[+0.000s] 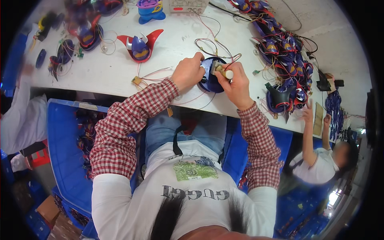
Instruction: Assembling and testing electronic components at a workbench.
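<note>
In front of me on the white table lies a dark blue round plastic shell (211, 85), its inner side facing up. My left hand (188, 74) is closed on the shell's left edge. Over the shell's right side, my right hand (237, 85) is closed around a small tool with a cream round end (229, 74); its exact kind is not plain. A greyish flat part (216, 67) shows by the right fingertips. Thin red and dark wires (216, 47) loop from behind the shell. Left of my left hand rests a small yellowish part with wires (137, 80).
A red-and-purple horned toy piece (139, 50) stands behind my left arm. Similar pieces (286, 56) pile up along the right, more at the far left (86, 36). A blue-purple tub (151, 11) and pale basket (188, 6) stand at the back. Blue crates (70, 152) flank me; a co-worker (320, 164) reaches in at right.
</note>
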